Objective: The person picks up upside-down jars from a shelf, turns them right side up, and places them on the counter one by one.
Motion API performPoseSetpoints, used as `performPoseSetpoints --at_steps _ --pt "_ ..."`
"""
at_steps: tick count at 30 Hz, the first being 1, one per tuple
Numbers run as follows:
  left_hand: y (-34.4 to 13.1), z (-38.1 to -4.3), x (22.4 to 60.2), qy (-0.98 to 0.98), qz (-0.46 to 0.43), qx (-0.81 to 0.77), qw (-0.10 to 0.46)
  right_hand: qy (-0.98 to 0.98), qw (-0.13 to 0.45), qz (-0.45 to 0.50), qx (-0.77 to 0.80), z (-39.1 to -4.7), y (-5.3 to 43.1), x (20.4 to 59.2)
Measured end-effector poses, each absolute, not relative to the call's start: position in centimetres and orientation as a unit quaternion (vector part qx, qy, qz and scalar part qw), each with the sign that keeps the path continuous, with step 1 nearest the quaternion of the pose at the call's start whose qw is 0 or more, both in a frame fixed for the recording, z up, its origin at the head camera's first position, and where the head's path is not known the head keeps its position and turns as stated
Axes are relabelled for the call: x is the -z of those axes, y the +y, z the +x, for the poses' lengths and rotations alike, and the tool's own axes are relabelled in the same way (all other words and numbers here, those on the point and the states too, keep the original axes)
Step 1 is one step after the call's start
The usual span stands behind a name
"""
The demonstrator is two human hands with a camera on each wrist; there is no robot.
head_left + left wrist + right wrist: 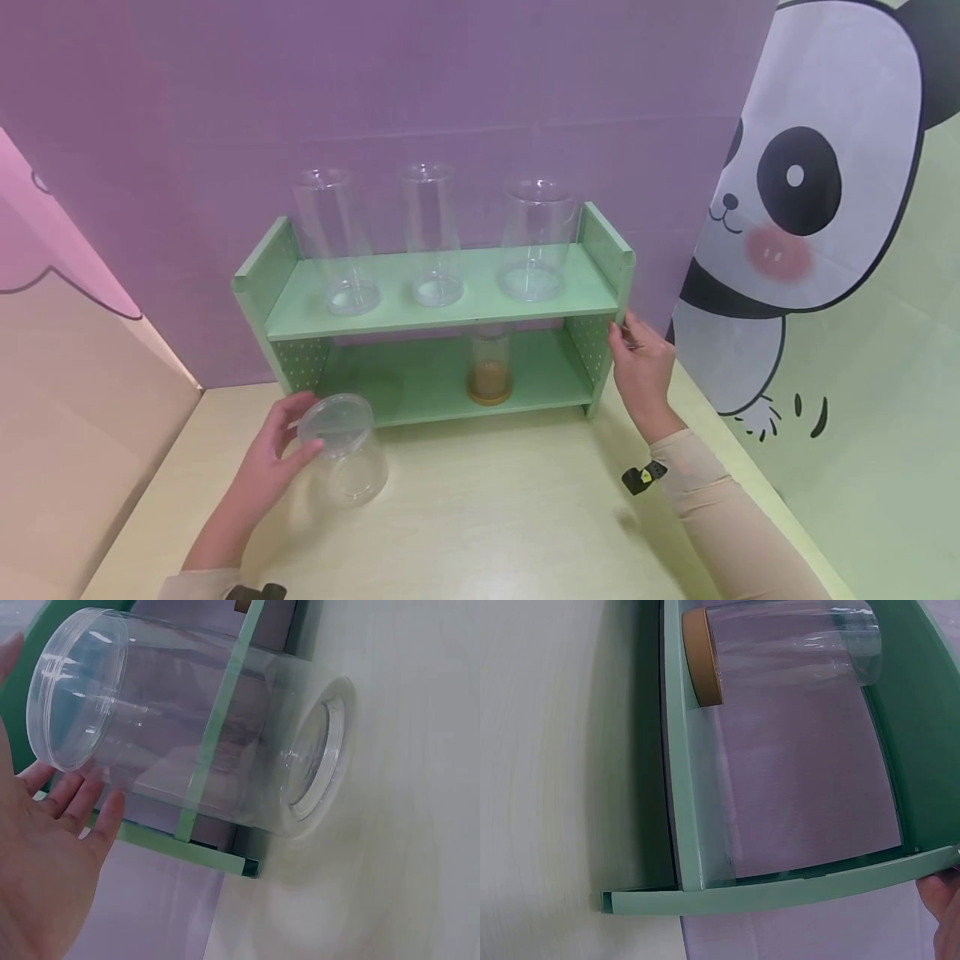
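A clear jar (356, 471) with a clear round lid (64, 690) stands on the table in front of the shelf's left end. My left hand (273, 446) is spread around the lid's left side, thumb in front and fingers behind; in the left wrist view its fingers (71, 799) look fairly straight beside the lid, and firm contact is unclear. At the right end of the green two-tier shelf (450, 325), my right hand (645, 367) grips the side panel's front edge. Only part of that hand shows in the right wrist view, at the panel (795, 892).
Three tall clear jars, left (352, 296), middle (437, 287) and right (532, 279), stand on the upper tier. A clear jar with a tan base (491, 392) is on the lower tier. Behind the table (495, 508) rises a purple wall (465, 67); a panda picture (832, 167) covers the right wall.
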State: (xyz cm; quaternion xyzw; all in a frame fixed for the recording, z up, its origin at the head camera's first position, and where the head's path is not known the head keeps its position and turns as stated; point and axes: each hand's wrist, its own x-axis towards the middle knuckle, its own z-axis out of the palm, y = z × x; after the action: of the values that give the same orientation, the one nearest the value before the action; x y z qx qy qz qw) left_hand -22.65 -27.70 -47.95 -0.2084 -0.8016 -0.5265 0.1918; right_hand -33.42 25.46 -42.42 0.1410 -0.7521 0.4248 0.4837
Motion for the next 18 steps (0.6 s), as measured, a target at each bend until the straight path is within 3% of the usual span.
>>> performPoseSetpoints --at_steps 4,9,14,18 --pt "-27.9 -22.8 47.9 -0.799 -0.182 0.522 0.235 -0.752 0.483 0.141 -0.426 -33.4 25.4 42.4" --pt "-28.0 -23.0 46.9 -0.8 -0.077 0.518 0.294 -0.752 0.486 0.14 -0.423 -33.4 25.4 42.4" --pt "-28.4 -23.6 45.7 -0.799 0.024 0.505 0.327 -0.752 0.484 0.139 -0.425 -33.4 25.4 42.4" --pt "-28.9 -24.5 44.9 -0.792 0.045 0.5 0.347 -0.752 0.48 0.138 -0.429 -33.3 25.3 42.3"
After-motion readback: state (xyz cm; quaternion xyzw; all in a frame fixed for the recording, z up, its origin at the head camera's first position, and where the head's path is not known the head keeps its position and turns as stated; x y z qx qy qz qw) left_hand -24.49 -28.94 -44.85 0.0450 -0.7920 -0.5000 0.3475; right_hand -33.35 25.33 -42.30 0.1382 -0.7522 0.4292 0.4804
